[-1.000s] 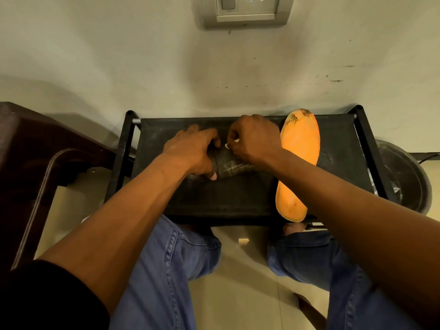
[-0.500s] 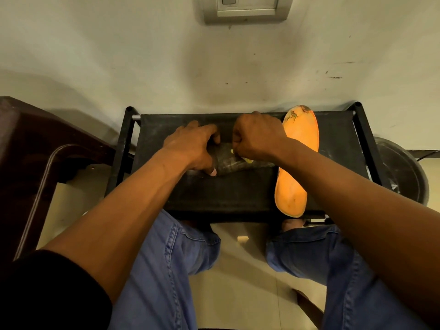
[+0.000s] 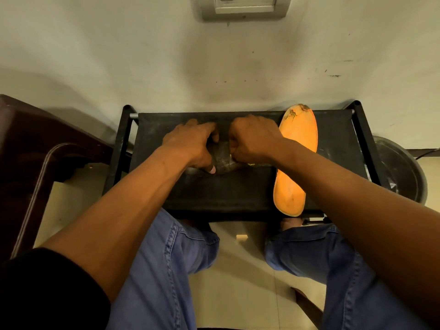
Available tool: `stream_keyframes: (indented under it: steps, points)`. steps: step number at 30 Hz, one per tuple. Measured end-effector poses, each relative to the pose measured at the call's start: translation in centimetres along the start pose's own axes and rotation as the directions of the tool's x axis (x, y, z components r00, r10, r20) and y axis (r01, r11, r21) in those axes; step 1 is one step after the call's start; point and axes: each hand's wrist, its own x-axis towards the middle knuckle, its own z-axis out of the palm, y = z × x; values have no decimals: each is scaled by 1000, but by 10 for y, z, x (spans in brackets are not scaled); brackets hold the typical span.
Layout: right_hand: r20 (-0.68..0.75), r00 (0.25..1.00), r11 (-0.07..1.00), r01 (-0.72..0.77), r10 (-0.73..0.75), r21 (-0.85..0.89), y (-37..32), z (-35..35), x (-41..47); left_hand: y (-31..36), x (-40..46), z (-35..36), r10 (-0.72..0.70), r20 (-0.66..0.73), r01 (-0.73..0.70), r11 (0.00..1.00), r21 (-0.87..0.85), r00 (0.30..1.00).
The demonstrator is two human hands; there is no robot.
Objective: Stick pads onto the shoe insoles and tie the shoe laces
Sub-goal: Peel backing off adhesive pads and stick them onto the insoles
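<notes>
An orange insole lies lengthwise on the right part of a black fabric-topped rack, its worn toe end towards the wall. Between my hands sits a dark, crinkled transparent packet with something pale yellow showing at its right edge. My left hand presses down on the packet's left side, thumb tip on the rack. My right hand is curled, fingers pinched at the packet's right side; what they pinch is hidden. My right forearm crosses over the insole's middle.
A dark wooden chair stands to the left of the rack. A dark round basin sits on the floor at the right. The wall with a socket plate rises directly behind the rack. My knees in blue jeans are below the rack's near edge.
My right hand has dropped from holding a small pale piece above the packet to pressing its curled fingers at the packet's right side. My left hand stayed on the packet.
</notes>
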Motion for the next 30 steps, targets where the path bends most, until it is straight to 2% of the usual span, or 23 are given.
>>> stream_keyframes:
  steps: [3,5,7,11,13,17,19,26,28,30]
  points:
    - [99,991,991,78,-89,108,-15,2,-3,1,1,1,-17,4,17,1000,20,1000]
    - [116,986,986,100,-116,136,-21,4,-3,2,1,0,-24,7,24,1000,15,1000]
    - [81,992,991,89,-97,98,-19,4,-3,3,0,0,-25,14,24,1000,15,1000]
    - [-98,995,1000,10,-12,-30,-5,1,-3,1,-1,-1,-8,12,8,1000,0,1000]
    - [-113,994,999,-2,-2,-36,-2,0,-2,1,-1,-1,-2,6,3,1000,-5,1000]
    - [101,991,987,78,-93,143,-13,-1,-3,2,0,0,-14,6,14,1000,19,1000]
    - [148,982,982,96,-120,162,-21,4,-3,3,1,-1,-19,6,19,1000,15,1000]
    - [-134,991,1000,12,-15,-23,-10,3,-2,3,-1,-1,-14,6,14,1000,26,1000]
    - [-103,995,1000,14,-14,-6,-12,3,-2,3,-1,-1,-14,3,14,1000,23,1000]
    - [-14,1000,998,17,-16,57,-16,3,-3,3,0,-1,-12,1,12,1000,19,1000]
